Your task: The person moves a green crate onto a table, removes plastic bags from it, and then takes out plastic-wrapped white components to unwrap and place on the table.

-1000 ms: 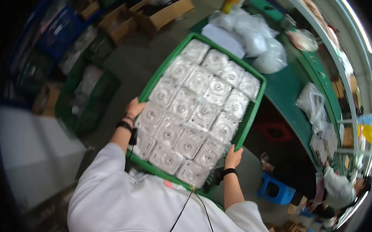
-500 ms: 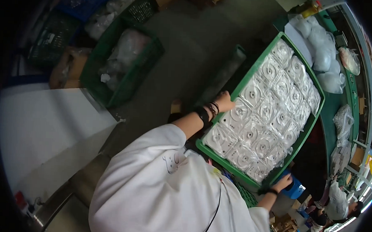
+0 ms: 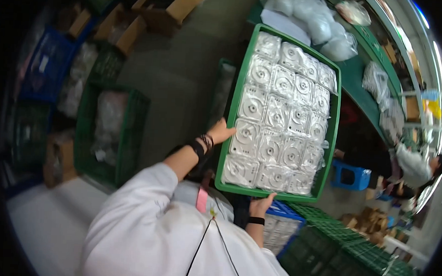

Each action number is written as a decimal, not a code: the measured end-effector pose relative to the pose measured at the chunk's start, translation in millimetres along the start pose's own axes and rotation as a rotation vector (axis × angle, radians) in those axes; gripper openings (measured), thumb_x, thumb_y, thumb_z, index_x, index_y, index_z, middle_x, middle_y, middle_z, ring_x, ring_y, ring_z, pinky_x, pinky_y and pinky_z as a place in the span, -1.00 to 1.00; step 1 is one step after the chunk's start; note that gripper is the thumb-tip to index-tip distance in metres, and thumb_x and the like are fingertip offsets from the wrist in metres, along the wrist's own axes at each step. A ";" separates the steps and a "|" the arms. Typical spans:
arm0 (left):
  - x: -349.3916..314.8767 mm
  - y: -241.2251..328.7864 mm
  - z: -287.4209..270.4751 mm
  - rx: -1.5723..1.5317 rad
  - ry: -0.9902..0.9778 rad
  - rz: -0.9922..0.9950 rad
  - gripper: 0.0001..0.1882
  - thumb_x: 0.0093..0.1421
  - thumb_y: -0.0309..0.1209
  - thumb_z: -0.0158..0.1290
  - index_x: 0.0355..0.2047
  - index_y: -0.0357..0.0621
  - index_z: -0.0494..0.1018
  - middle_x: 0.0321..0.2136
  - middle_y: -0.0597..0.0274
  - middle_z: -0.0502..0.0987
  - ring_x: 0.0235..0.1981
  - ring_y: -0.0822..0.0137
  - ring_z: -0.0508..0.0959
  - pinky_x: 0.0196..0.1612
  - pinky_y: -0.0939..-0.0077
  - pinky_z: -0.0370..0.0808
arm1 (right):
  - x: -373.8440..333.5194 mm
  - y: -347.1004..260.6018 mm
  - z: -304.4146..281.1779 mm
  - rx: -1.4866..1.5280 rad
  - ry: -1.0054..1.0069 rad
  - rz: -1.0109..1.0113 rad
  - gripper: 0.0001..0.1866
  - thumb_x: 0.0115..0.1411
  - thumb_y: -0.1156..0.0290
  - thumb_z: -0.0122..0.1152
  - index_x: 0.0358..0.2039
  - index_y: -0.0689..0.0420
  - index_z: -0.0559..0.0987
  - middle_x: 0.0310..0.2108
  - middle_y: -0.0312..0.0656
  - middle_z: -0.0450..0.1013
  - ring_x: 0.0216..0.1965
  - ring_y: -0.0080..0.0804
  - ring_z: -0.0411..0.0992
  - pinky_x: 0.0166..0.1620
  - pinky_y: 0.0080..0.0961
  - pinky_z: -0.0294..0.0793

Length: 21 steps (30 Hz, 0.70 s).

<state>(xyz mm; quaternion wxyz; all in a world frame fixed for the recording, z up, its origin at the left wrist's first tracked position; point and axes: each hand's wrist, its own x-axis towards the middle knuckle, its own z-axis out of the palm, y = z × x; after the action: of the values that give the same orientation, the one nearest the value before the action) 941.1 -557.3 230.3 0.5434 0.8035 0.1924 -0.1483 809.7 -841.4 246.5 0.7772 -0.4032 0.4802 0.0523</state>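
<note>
A green plastic crate [image 3: 336, 124] is held up in front of me, its long sides running away from me. Rows of white square parts with round centres [image 3: 276, 111], each wrapped in clear plastic, fill it. My left hand [image 3: 222, 131] is closed over the left rim, with its fingertips partly hidden by the crate wall. At the near rim, my right hand [image 3: 261, 207] grips from below with the thumb on top; its other fingers are hidden under the crate.
A blue crate [image 3: 296, 221] of similar parts and green crates [image 3: 320, 236] stand near right. Beyond are a blue stool [image 3: 351, 176] and another person [image 3: 413, 163]. A green workbench [image 3: 357, 87] holds plastic bags [image 3: 324, 31]. Another green crate [image 3: 135, 134] stands at left.
My view has swung round. The crate now sits further left in the picture and more upright. My right hand has shifted from near its right corner to the middle of the near rim.
</note>
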 end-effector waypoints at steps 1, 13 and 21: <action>6.8 8.5 -5.4 0.003 0.002 -0.031 -0.27 -0.12 -0.11 0.04 -0.15 -0.58 0.16 -0.21 -0.27 0.35 -0.17 -0.02 0.40 -0.15 0.37 0.35 | -0.2 9.9 14.9 0.059 0.036 0.008 -0.39 0.10 -0.16 -0.30 -0.12 0.12 0.32 -0.19 -0.20 0.34 -0.23 -0.33 0.29 -0.21 -0.30 0.28; 80.2 40.8 -86.2 -0.039 -0.641 0.293 -0.56 0.03 -0.25 0.00 -0.13 -0.25 0.30 -0.25 0.12 0.45 -0.24 0.30 0.45 -0.17 0.47 0.36 | -0.7 42.3 143.0 0.148 0.381 -0.288 -0.50 0.17 0.12 -0.16 -0.06 0.29 0.24 -0.10 -0.04 0.25 -0.10 -0.24 0.25 -0.03 -0.35 0.23; 238.0 100.6 -265.9 0.528 -0.327 0.557 -0.82 -0.02 -0.36 -0.09 -0.58 -0.21 0.41 -0.51 0.02 0.43 -0.41 0.07 0.44 -0.35 0.31 0.37 | 21.1 65.3 119.5 -0.519 1.018 -0.455 -0.51 0.16 0.13 -0.19 -0.19 0.40 0.25 -0.19 0.21 0.27 -0.18 0.02 0.27 -0.15 -0.32 0.24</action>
<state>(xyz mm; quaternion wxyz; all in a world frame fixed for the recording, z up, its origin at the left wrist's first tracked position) 1206.1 -308.4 303.1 0.3615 0.9024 -0.1657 -0.1658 874.5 -723.2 217.8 0.3187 -0.6461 0.6644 -0.1989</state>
